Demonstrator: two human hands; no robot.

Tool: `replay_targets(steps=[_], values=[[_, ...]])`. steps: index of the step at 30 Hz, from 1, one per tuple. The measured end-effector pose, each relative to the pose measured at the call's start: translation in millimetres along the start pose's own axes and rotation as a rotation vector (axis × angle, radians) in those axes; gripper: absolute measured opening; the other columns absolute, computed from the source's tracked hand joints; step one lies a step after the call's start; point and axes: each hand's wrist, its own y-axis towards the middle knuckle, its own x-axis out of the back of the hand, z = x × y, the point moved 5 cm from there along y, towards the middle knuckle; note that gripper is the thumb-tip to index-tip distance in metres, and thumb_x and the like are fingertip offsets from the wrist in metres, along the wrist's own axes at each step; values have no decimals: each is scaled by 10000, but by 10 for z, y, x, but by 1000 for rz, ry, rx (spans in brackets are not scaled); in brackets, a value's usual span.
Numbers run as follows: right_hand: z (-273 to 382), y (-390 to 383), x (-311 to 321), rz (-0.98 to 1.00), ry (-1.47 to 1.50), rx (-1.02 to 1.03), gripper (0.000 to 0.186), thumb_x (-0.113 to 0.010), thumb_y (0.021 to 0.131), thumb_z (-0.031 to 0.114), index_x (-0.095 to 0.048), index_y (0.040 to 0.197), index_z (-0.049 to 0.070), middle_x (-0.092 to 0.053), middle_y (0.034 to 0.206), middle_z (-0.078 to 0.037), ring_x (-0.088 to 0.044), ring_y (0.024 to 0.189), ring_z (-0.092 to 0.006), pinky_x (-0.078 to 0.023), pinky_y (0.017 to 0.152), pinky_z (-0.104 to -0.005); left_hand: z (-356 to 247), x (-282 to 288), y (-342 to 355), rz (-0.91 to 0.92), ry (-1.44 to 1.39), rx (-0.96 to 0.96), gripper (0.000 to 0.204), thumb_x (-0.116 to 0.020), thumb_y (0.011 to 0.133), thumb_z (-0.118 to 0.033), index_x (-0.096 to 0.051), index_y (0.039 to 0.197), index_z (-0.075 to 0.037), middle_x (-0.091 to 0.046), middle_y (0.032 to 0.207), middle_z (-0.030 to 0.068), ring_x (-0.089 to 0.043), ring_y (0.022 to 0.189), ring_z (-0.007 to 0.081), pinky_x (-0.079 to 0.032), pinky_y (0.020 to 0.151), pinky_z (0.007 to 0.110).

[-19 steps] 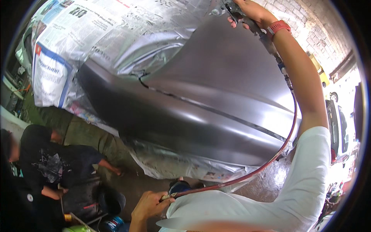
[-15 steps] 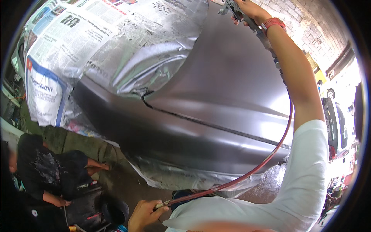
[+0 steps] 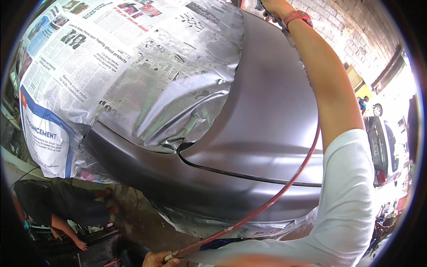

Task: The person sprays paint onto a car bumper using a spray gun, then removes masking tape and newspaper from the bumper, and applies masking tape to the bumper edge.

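Observation:
My right arm reaches far over a dull dark-grey car hood (image 3: 271, 89). At the upper edge, my right hand (image 3: 276, 9) is closed around a spray gun (image 3: 260, 5), which is mostly cut off by the picture's edge. A red hose (image 3: 268, 204) runs from beneath the right forearm in a curve down to my left hand (image 3: 156, 259). That left hand is closed on the hose near a pale fitting, low in the picture and partly cut off. A dark fender (image 3: 195, 189) lies between the two hands, divided from the hood by a black gap.
Newspaper (image 3: 111, 58) and clear plastic sheeting (image 3: 200, 95) cover the car's windshield area and side. A co-worker (image 3: 62, 202) in dark clothes bends at the lower left. Behind my arm are a brick wall (image 3: 351, 26) and a parked grey car (image 3: 379, 149).
My right hand and spray gun sit closer to the upper edge. My left hand appears lower and farther left, still on the hose. The view has shifted, and the co-worker's posture has changed.

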Motion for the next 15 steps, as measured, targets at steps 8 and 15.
replay_targets(steps=[8, 15], values=[[399, -860, -117, 416, -238, -27, 809, -468, 1117, 723, -685, 1328, -28, -811, 938, -154, -784, 756, -197, -584, 539, -383, -114, 2, 0, -87, 107, -419, 356, -717, 1086, -294, -616, 920, 3, -544, 775, -21, -470, 735, 182, -413, 675, 385], [464, -2016, 484, 381, -43, -107, 849, -470, 1103, 765, -681, 1364, -15, -829, 962, -148, -742, 712, -189, -530, 536, -342, 366, -118, 86, 4, 192, -350, 392, -890, 950, -361, -725, 828, -27, -556, 605, 174, -532, 533, 407, -424, 529, 450]])
